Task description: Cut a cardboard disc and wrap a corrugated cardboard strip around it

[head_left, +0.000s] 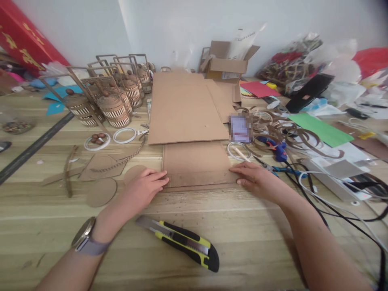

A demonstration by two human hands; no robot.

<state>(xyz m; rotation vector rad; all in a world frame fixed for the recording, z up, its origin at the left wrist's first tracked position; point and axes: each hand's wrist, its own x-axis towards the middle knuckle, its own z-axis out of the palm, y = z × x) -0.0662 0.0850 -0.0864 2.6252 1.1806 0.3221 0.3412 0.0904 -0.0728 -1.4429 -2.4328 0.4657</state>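
Observation:
A flat brown cardboard sheet (195,163) lies on the wooden floor (248,234) in front of me. My left hand (142,190), with a watch on its wrist, grips the sheet's near left corner with bent fingers. My right hand (254,180) lies flat on the near right corner, fingers together and stretched out. A yellow and black utility knife (182,241) rests on the floor just below my left hand, apart from both hands. A larger cardboard sheet (186,107) overlaps the far edge of the one I hold.
Cardboard discs (101,192) and offcuts lie to the left, with white rings (124,135) and several woven lantern-like baskets (113,107) behind. On the right are a blue glue gun (277,147), curled cardboard strips, green paper (321,129), black and white cables and an open box (226,60).

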